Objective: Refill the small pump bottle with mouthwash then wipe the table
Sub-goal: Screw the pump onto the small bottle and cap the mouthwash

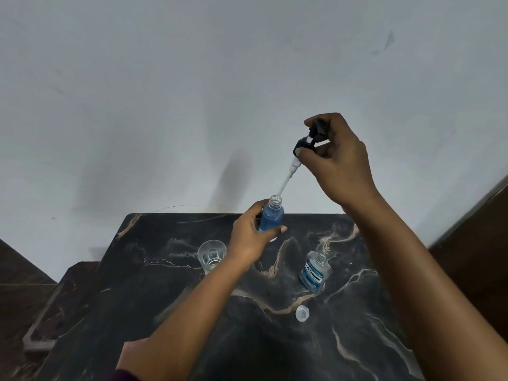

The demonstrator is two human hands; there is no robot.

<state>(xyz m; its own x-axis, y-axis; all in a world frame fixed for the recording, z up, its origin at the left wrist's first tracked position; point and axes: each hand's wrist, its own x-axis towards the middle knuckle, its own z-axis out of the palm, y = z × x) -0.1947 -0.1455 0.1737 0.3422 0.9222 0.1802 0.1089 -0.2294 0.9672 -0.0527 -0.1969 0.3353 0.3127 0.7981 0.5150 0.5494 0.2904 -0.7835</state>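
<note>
Two hands: I am seeing both hands working above the far edge of the dark marble table (192,312), in front of a pale wall (192,78).
Left hand: my left hand (251,237) is gripping the small pump bottle (271,217), fingers and thumb curling round its lower body.
Small pump bottle: it is standing upright near the table's far edge, its neck open, and blue liquid is filling most of it.
Right hand: my right hand (336,158) is pinching the black pump head (310,138) between thumb and fingertips, holding it up well above the bottle.
Pump tube: the white dip tube (286,182) is slanting down from the head, its tip sitting just at the bottle's open mouth.
Mouthwash bottle: the blue mouthwash bottle (314,272) is standing uncapped on the table to the right, apart from both hands, partly filled.
Cap: a clear cap (302,313) is lying on the marble near the mouthwash bottle, closer to me.
Glass: a clear drinking glass (211,255) is standing just left of my left wrist; whether it is holding anything, I cannot tell.
</note>
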